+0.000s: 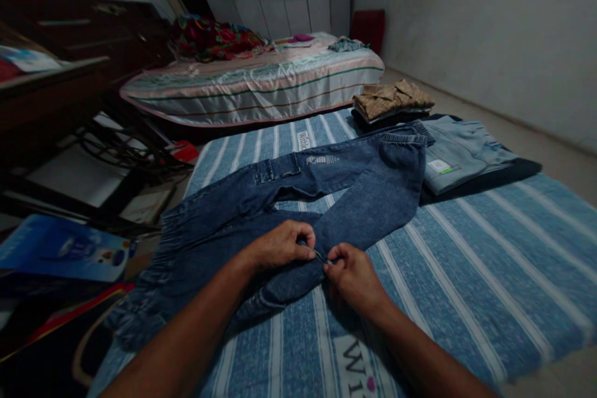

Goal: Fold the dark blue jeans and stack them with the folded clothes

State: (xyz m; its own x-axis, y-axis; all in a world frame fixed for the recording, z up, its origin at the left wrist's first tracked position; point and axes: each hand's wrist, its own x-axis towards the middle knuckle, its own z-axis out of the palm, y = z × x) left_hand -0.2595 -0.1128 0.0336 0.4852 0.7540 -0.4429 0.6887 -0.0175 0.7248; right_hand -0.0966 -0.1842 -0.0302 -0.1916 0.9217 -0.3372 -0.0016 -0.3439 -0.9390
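A pair of dark blue jeans lies spread across a blue-and-white striped mattress, legs pointing left toward me. My left hand is closed, pinching the denim near the middle of the jeans. My right hand is closed too, pinching the same bit of fabric right beside the left fingers. Both forearms reach in from the bottom of the view.
Folded clothes sit at the mattress's far end: a tan patterned stack and light denim pieces. A second mattress with colourful cloth lies behind. Dark furniture, cables and a blue box crowd the left. A bare wall runs along the right.
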